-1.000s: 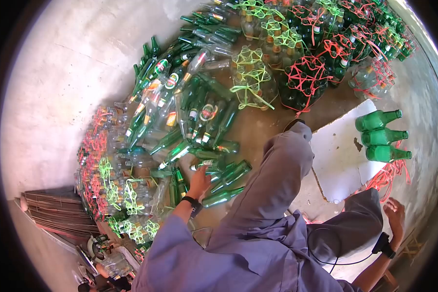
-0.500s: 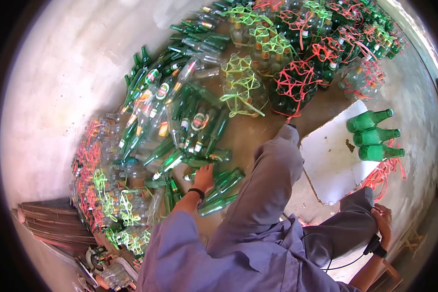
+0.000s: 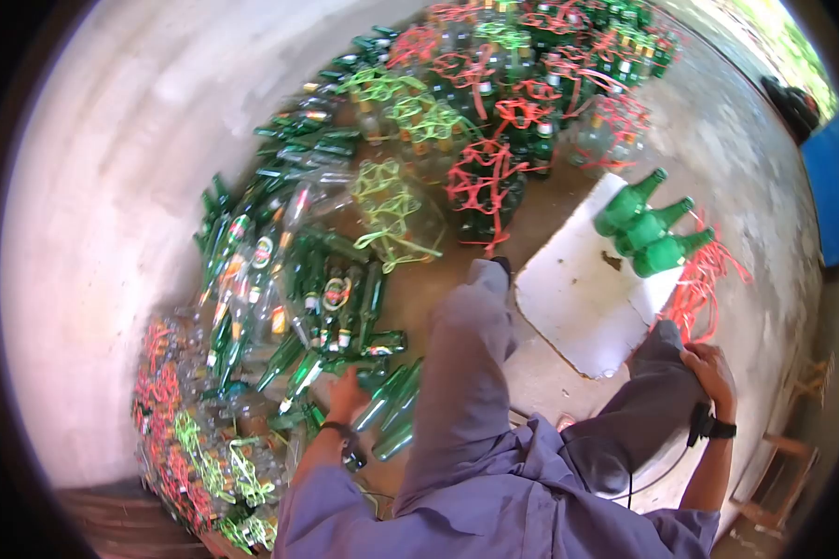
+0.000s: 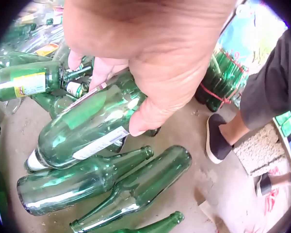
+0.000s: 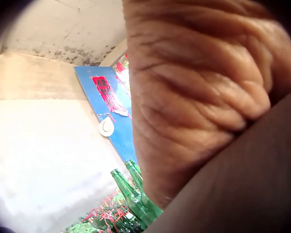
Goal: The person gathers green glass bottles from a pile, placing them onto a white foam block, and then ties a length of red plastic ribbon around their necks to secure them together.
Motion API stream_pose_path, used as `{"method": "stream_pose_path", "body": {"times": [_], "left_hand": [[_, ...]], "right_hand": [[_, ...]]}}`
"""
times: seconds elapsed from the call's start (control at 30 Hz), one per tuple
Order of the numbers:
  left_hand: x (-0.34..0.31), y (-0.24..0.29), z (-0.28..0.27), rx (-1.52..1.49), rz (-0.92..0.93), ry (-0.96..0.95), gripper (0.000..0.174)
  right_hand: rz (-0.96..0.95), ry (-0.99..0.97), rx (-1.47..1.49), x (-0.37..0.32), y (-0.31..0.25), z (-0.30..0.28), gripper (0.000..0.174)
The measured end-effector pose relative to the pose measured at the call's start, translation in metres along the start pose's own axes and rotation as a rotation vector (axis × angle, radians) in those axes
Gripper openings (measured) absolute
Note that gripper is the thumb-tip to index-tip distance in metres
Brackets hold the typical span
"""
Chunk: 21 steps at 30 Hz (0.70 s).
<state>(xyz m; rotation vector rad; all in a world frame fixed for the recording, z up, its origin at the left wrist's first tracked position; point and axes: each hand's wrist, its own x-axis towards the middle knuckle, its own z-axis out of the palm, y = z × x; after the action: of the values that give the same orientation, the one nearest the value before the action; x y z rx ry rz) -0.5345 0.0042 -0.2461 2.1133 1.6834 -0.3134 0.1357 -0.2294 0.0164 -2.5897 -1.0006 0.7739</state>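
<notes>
Down at the loose bottles, my left hand (image 3: 348, 401) grips a green glass bottle (image 4: 89, 119) with a pale label. In the left wrist view the thumb presses one side of it and the fingers go round the far side, partly hidden. Several unlabelled green bottles (image 4: 150, 177) lie on the floor just under it. My right hand (image 3: 713, 373) rests on the trousered knee (image 3: 667, 359), holding nothing. Three green bottles (image 3: 653, 228) stand side by side on a white board (image 3: 578, 298), in front of that knee.
A heap of loose bottles (image 3: 298, 289) lies along the wall. Bundles tied with red straps (image 3: 485, 177) and green straps (image 3: 387, 200) stand beyond. Loose red strapping (image 3: 704, 289) lies beside the board, and a wooden stool (image 3: 778, 480) stands at the right.
My right hand has come down from the air onto the knee. The left hand stays low among the bottles, its fingers now round one. The head view has turned rightward.
</notes>
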Motion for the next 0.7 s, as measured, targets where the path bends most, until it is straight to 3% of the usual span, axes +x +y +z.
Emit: {"method": "stream_pose_path", "body": {"times": [0.07, 0.23, 0.3, 0.53, 0.63, 0.7], "left_hand": [[-0.011, 0.000, -0.013, -0.103, -0.038, 0.097, 0.065], [-0.032, 0.000, -0.044, -0.219, -0.097, 0.202, 0.063], [-0.043, 0.000, -0.055, -0.416, -0.204, 0.249, 0.064], [-0.068, 0.015, -0.118, -0.522, -0.188, 0.459, 0.072], [-0.073, 0.047, -0.168, -0.671, -0.192, 0.506, 0.066], [-0.068, 0.058, -0.192, -0.903, -0.111, 0.535, 0.064]], "right_hand": [[0.046, -0.096, 0.127, 0.000, -0.009, -0.002, 0.051], [0.013, -0.015, 0.151, 0.000, 0.001, 0.007, 0.048], [-0.008, -0.033, 0.140, 0.001, -0.001, 0.006, 0.048], [-0.040, -0.087, 0.118, 0.002, 0.001, 0.003, 0.049], [-0.068, -0.008, 0.107, 0.005, 0.014, 0.010, 0.050], [-0.223, 0.134, 0.135, 0.000, 0.001, 0.015, 0.052]]}}
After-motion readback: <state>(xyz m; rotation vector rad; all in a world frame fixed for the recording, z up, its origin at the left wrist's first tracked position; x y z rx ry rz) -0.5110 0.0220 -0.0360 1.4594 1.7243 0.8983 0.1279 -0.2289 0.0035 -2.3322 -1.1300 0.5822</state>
